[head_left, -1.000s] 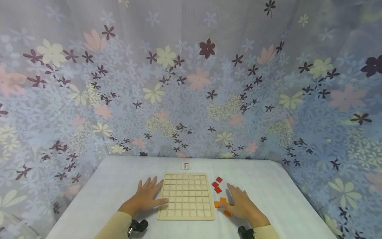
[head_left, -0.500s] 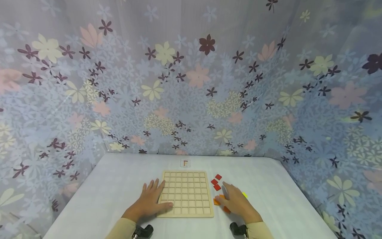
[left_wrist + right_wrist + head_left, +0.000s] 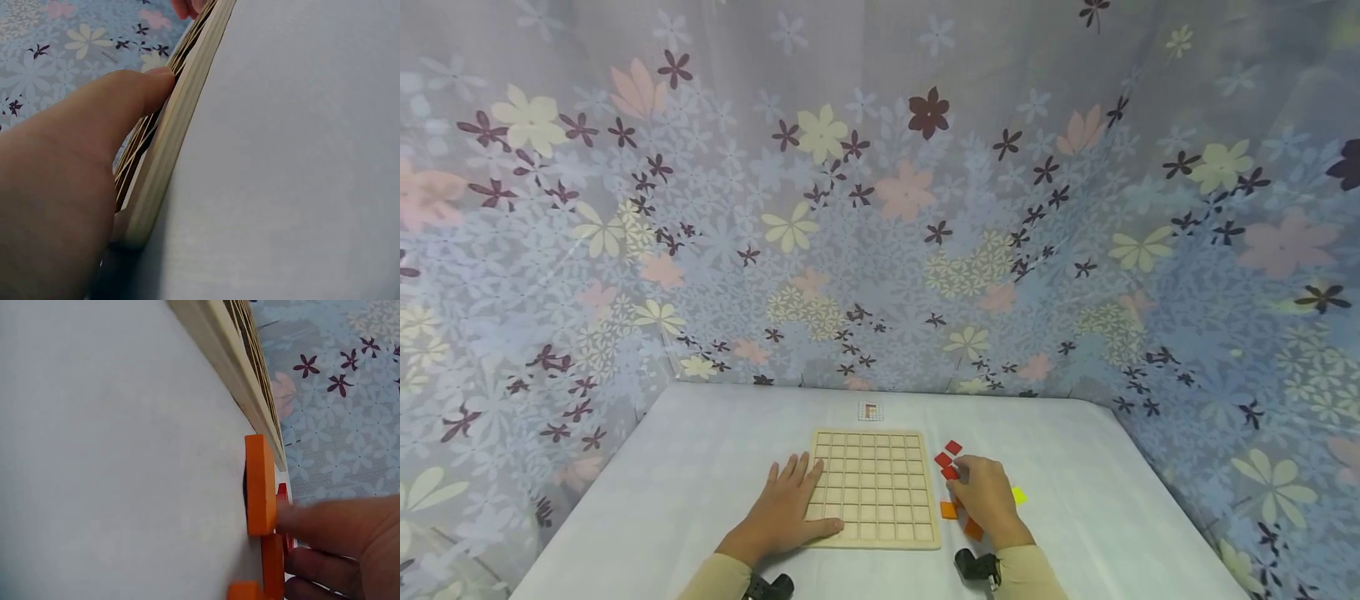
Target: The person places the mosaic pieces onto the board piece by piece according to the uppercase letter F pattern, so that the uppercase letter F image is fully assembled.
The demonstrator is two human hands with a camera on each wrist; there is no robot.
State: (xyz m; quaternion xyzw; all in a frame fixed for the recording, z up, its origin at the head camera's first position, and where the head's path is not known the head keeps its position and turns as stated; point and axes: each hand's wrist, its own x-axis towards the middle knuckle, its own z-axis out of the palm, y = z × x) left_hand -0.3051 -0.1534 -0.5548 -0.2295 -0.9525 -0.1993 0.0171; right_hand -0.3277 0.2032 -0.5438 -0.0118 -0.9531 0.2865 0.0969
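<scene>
Head view: the left hand (image 3: pixel 781 506), fingers spread, rests on the board's (image 3: pixel 880 479) left edge; light, even pressure should steady it. Right hand (image 3: pixel 988 493) bends over the orange tiles (image 3: pixel 949 510) and red tiles (image 3: pixel 953 447) right of the board (pinching one? cannot tell); opposite edges look the surest grip. Orange ones, nearer, square, thick-sided; red ones farther, set askew.

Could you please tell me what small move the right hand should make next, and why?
I would probably pinch the nearest red tile: the right hand has its fingertips close to it, and the left hand rests on the board, perhaps steadying it.
</scene>
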